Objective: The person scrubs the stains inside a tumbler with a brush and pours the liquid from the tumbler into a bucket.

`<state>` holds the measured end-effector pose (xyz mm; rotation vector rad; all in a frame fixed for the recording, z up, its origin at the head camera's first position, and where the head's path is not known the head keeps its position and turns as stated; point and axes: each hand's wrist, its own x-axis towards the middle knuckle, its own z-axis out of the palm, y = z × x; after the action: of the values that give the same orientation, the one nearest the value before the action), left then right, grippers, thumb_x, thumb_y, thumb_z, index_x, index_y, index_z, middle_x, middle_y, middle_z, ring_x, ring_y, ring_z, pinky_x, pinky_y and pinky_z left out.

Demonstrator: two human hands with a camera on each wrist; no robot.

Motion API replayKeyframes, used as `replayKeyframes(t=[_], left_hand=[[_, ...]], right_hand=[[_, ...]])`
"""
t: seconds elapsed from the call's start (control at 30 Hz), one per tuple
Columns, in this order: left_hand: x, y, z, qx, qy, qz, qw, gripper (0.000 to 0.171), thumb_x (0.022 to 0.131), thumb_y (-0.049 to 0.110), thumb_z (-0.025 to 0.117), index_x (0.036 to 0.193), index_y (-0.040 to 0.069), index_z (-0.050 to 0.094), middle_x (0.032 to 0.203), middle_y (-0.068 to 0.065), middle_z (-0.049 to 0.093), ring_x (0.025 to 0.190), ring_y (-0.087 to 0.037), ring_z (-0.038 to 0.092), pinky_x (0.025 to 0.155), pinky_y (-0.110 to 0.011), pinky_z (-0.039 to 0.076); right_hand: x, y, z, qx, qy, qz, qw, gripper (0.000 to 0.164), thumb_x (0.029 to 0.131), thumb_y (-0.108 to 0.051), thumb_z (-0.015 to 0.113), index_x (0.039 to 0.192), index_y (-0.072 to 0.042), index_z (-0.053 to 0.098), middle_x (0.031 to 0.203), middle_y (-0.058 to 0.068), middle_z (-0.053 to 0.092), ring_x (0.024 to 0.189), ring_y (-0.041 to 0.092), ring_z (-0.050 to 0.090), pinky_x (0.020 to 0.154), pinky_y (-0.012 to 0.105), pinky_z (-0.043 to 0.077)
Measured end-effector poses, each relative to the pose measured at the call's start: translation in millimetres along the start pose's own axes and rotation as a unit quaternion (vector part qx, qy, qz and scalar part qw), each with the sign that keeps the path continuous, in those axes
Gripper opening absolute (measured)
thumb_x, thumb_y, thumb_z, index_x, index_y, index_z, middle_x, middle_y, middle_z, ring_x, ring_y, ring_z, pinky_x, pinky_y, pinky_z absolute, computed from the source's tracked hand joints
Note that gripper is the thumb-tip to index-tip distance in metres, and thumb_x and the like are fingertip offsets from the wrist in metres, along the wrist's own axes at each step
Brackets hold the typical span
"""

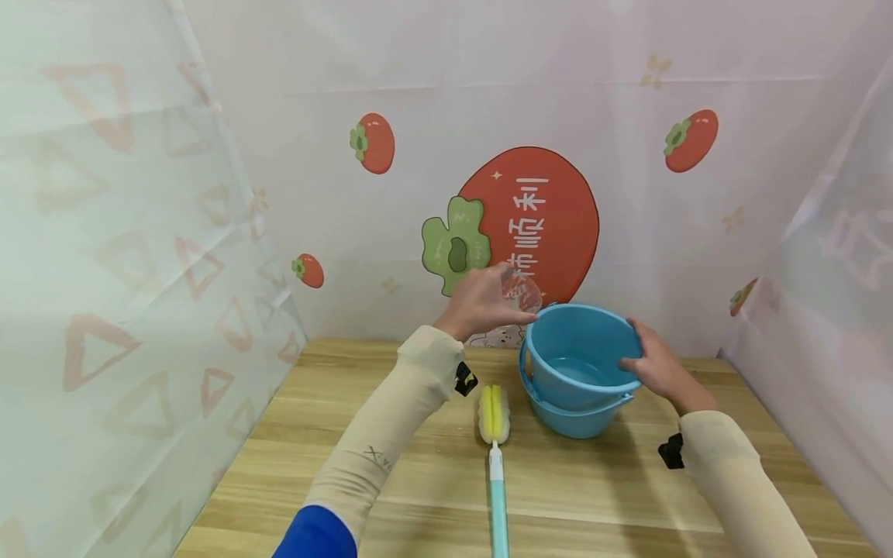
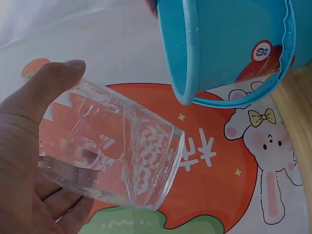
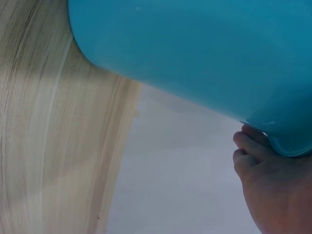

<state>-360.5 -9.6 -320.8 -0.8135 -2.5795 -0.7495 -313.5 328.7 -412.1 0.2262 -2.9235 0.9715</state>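
My left hand (image 1: 480, 302) holds a clear drinking glass (image 2: 112, 146) above the table, just left of the bucket's rim. Drops of water cling to the glass, and the thumb and fingers wrap round its sides. A light blue bucket (image 1: 584, 399) with its handle hanging down is at the back right of the table. My right hand (image 1: 659, 364) grips the bucket's right rim, thumb inside and fingers outside. The right wrist view shows the bucket's outer wall (image 3: 185, 53) with fingers (image 3: 251, 146) against it below the rim. The bucket's inside shows a shiny bottom.
A sponge brush (image 1: 494, 418) with a yellow and white head and a teal handle lies left of the bucket on the wooden table (image 1: 418, 480). A white cloth backdrop (image 1: 335, 209) with printed persimmons stands behind, and cloth hangs at both sides.
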Motion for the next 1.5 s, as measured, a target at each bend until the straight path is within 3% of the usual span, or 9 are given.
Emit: replayKeyframes(t=[0.17, 0.33, 0.6, 1.13, 1.5], left_hand=[[5.9, 9.9, 1.4, 0.027, -0.013, 0.004, 0.9995, 0.093, 0.076, 0.054, 0.092, 0.151, 0.012, 0.055, 0.109, -0.003, 0.080, 0.091, -0.015, 0.073, 0.072, -0.030, 0.062], [11.8, 16.8, 6.7, 0.082, -0.025, 0.023, 0.9961, 0.092, 0.076, 0.057, 0.090, 0.150, 0.015, 0.054, 0.122, -0.002, 0.077, 0.100, -0.017, 0.074, 0.078, -0.036, 0.064], [18.1, 28.1, 16.4, 0.145, -0.041, 0.049, 0.9873, 0.089, 0.077, 0.056, 0.090, 0.146, 0.011, 0.055, 0.120, -0.001, 0.076, 0.097, -0.016, 0.073, 0.080, -0.034, 0.064], [19.0, 32.1, 34.2, 0.239, -0.061, 0.101, 0.9638, 0.061, 0.084, 0.051, 0.084, 0.128, 0.017, 0.059, 0.113, 0.003, 0.073, 0.098, -0.012, 0.069, 0.080, -0.029, 0.063], [19.1, 38.5, 40.9, 0.297, -0.039, 0.143, 0.9433, 0.059, 0.083, 0.054, 0.086, 0.123, 0.017, 0.063, 0.114, 0.004, 0.074, 0.102, -0.013, 0.070, 0.085, -0.030, 0.063]], right_hand=[[0.1, 0.2, -0.3, -0.002, 0.007, -0.006, 1.000, 0.090, 0.095, -0.013, 0.064, 0.163, 0.013, 0.011, 0.160, 0.045, 0.026, 0.140, 0.065, 0.037, 0.106, 0.081, 0.038], [-1.6, -0.3, -0.9, 0.001, 0.007, -0.004, 1.000, 0.090, 0.094, -0.012, 0.064, 0.162, 0.014, 0.011, 0.160, 0.045, 0.025, 0.140, 0.066, 0.036, 0.106, 0.082, 0.037], [-2.3, 0.7, 0.8, 0.013, 0.008, 0.000, 1.000, 0.090, 0.094, -0.012, 0.062, 0.164, 0.011, 0.009, 0.162, 0.043, 0.024, 0.143, 0.065, 0.034, 0.109, 0.081, 0.035], [-2.0, 2.3, 2.3, 0.020, 0.014, -0.004, 1.000, 0.090, 0.094, -0.011, 0.061, 0.164, 0.011, 0.010, 0.164, 0.042, 0.022, 0.144, 0.065, 0.033, 0.109, 0.082, 0.034], [-3.9, -0.3, 1.2, 0.022, 0.019, -0.002, 1.000, 0.089, 0.094, -0.011, 0.062, 0.164, 0.010, 0.012, 0.162, 0.042, 0.026, 0.142, 0.064, 0.036, 0.108, 0.081, 0.037]])
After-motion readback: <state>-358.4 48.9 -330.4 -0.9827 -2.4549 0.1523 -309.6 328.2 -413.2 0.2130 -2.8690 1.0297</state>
